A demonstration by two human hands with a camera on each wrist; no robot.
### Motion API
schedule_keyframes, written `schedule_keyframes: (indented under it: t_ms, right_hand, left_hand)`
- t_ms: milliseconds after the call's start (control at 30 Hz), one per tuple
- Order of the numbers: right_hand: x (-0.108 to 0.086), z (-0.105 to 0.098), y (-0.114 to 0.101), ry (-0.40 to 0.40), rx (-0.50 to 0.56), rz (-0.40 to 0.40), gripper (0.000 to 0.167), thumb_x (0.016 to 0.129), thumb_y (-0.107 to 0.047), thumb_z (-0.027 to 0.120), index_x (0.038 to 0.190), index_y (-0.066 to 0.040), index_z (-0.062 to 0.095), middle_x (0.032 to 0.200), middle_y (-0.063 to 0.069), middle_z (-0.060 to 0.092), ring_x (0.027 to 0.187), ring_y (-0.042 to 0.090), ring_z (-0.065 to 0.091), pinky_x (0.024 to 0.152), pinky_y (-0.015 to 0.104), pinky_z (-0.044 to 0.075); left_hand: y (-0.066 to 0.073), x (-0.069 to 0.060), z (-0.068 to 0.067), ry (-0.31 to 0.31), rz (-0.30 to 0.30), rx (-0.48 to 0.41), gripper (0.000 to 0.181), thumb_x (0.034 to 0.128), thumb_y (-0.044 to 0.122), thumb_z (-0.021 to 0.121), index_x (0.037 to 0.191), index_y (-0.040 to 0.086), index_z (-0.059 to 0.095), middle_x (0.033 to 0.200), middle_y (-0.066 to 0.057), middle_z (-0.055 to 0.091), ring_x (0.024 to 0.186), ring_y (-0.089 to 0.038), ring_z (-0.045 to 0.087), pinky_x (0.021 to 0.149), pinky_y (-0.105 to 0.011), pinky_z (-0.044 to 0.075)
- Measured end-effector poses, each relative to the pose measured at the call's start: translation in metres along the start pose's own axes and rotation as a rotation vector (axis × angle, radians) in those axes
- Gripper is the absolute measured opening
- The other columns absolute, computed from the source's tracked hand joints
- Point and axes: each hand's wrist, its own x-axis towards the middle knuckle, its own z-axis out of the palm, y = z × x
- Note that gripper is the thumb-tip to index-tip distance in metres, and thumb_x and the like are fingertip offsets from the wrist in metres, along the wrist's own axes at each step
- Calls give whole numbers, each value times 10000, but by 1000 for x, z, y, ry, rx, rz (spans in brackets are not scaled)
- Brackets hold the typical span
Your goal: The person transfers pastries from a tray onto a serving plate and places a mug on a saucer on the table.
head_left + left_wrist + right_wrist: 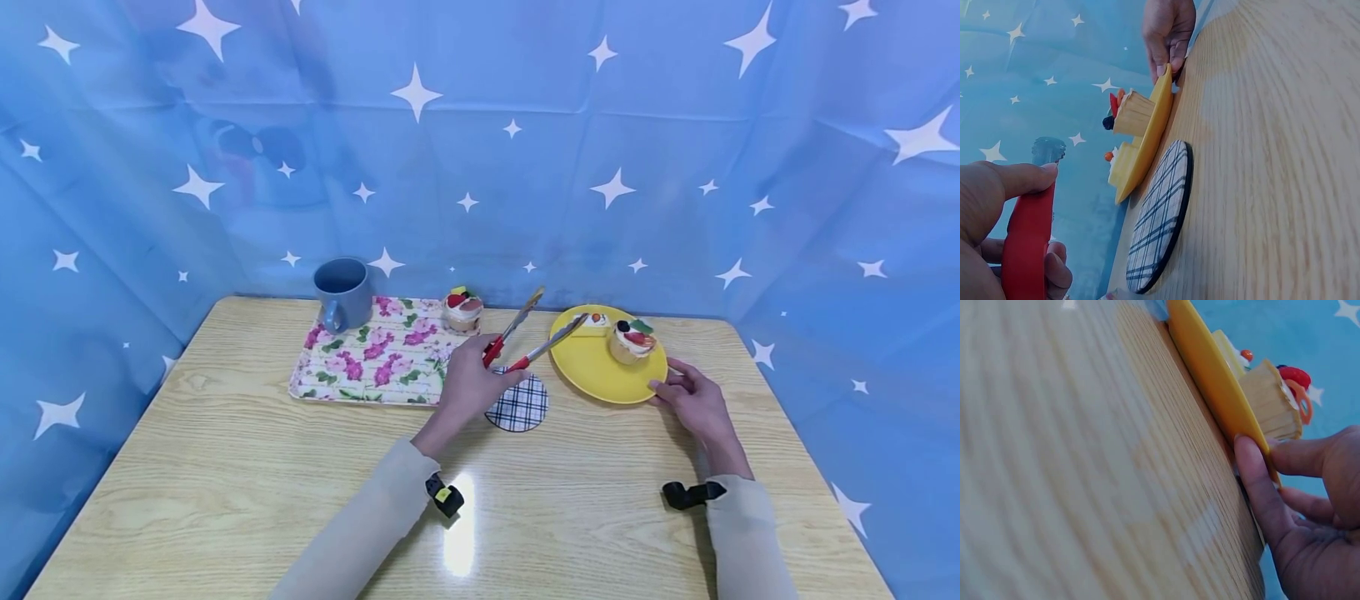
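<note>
In the head view my left hand [474,383] grips red-handled metal tongs [517,325], whose two arms stand apart with nothing between them. Their red handle [1030,244] fills the near side of the left wrist view. My right hand [693,400] pinches the right rim of a yellow plate [592,375], thumb above and fingers beneath, as the right wrist view shows. A fruit-topped cupcake [632,343] stands on that plate, beside a small slice of cake [592,325] with an orange ball on top. The tong tips are near the slice.
A floral tray [360,387] lies at the left, bearing a blue mug [345,292] and another fruit-topped cupcake [462,312]. A round plaid coaster [519,407] lies between tray and plate. Behind the wooden table [585,517] hangs a blue star-patterned curtain [480,150].
</note>
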Motion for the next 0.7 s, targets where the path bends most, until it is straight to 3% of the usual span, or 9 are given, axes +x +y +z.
schedule_keyframes:
  t_ms: [467, 700]
  right_hand:
    - [1, 0, 1, 6, 4, 18, 758, 1025, -339, 630, 1624, -74, 250, 1388, 218, 517, 854, -58, 659, 791, 185, 580]
    - [0, 0, 3, 10, -11, 16, 759, 1023, -351, 631, 1624, -81, 255, 1397, 221, 520, 857, -56, 660, 791, 183, 579]
  left_hand:
    - [-7, 0, -19, 51, 25, -22, 713, 797, 354, 893, 1388, 64, 618, 1266, -129, 672, 1082, -307, 652, 823, -415, 586]
    - [-14, 0, -29, 76, 32, -39, 723, 806, 334, 887, 1412, 63, 600, 1203, -148, 685, 896, -284, 612, 644, -326, 497]
